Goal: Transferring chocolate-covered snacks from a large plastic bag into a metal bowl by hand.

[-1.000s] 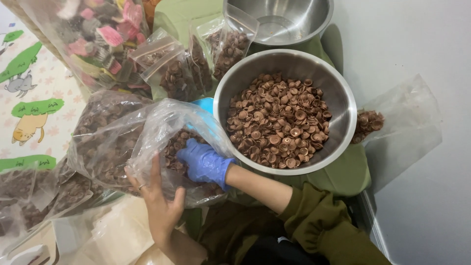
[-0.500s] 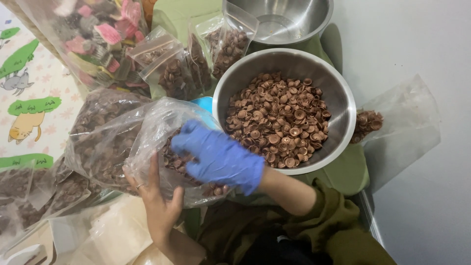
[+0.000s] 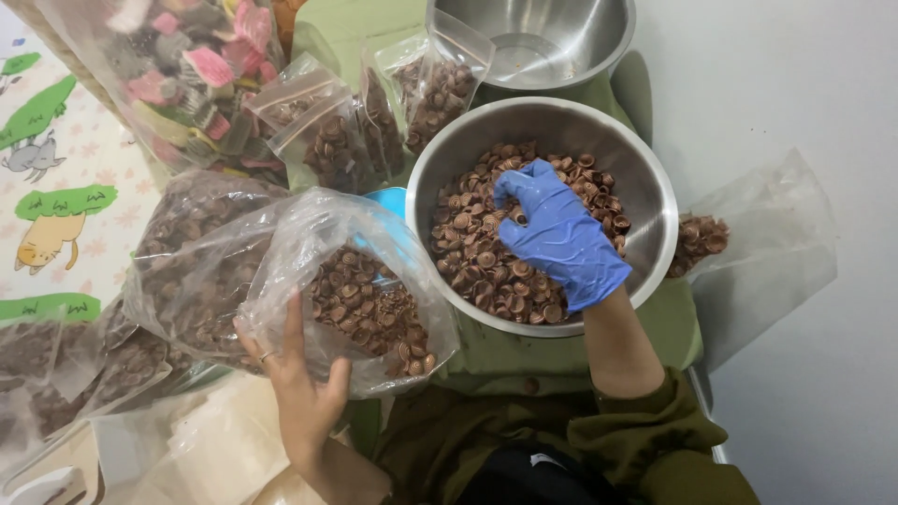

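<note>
Right hand [image 3: 561, 234], blue-gloved, noted inside steel bowl [image 3: 645, 187], fingers curled loosely over heap of small brown caps [image 3: 477, 257], nothing visibly pinched. Left hand [image 3: 299, 379], bare, found pressed against clear plastic bag [image 3: 309, 234] just left of bowl, fingers spread around its lower edge, bag part-filled with same caps. Further filled bags [image 3: 327, 140] and second, near-empty bowl [image 3: 533, 37] recorded behind.

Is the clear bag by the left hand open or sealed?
Open: the clear plastic bag gapes toward the steel bowl, brown caps inside; the left hand holds it.
</note>
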